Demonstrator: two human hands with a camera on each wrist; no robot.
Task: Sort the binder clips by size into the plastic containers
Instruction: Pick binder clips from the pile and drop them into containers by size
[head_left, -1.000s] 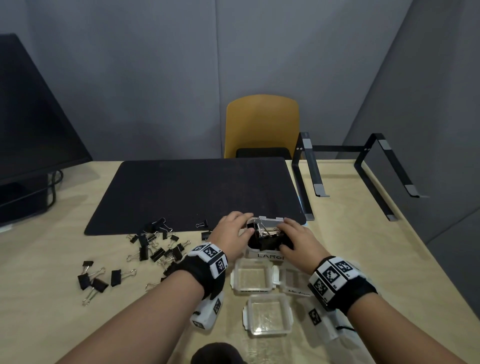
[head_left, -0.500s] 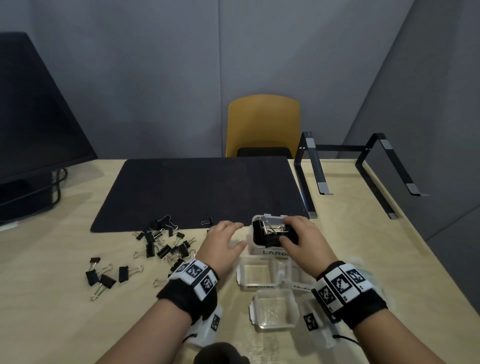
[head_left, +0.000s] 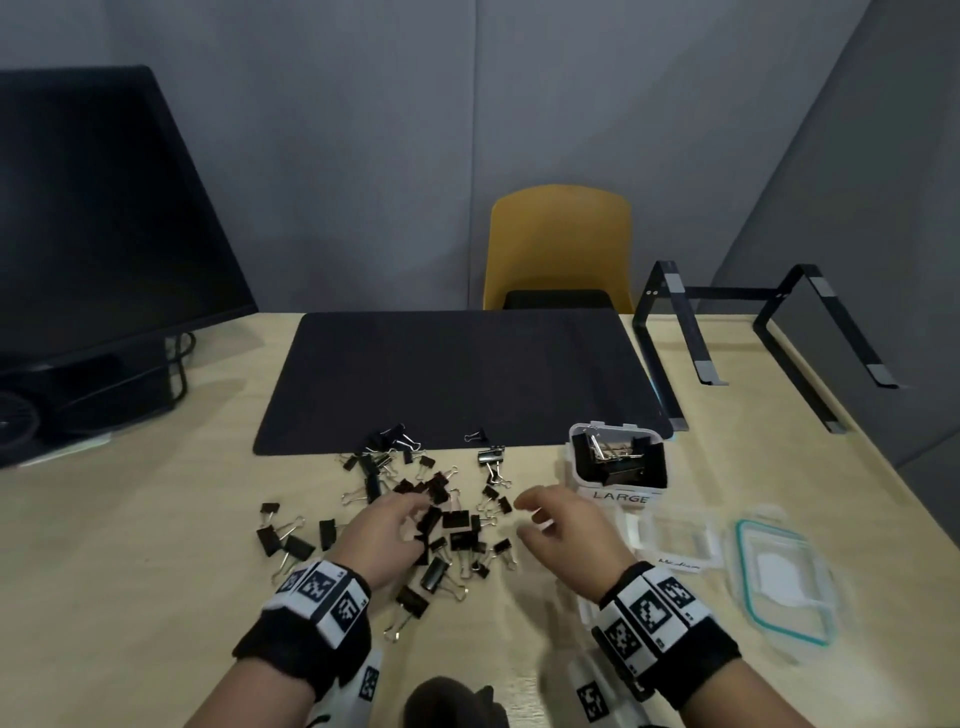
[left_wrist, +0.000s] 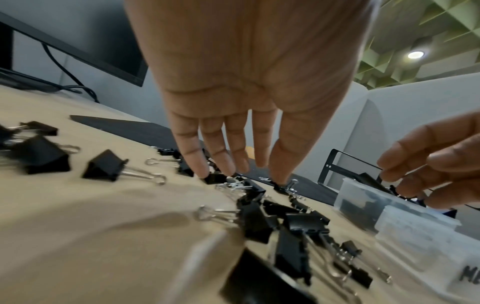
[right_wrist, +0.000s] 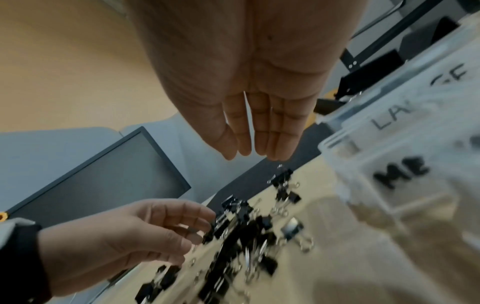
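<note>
Both hands left LARGE container; left wrist view: fingers touch clips.

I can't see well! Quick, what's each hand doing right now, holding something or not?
Left hand: open, fingertips down on the clips, nothing gripped.
Right hand: open, above the table, holding nothing.

A pale wooden surface carries a large dark rectangular mat at its middle. A black flat-screen monitor stands at the far left, cables trailing beneath it. A black metal laptop stand sits at the far right. Behind the surface is a mustard-yellow chair with what looks like a black seat pad, before grey partition walls.
</note>
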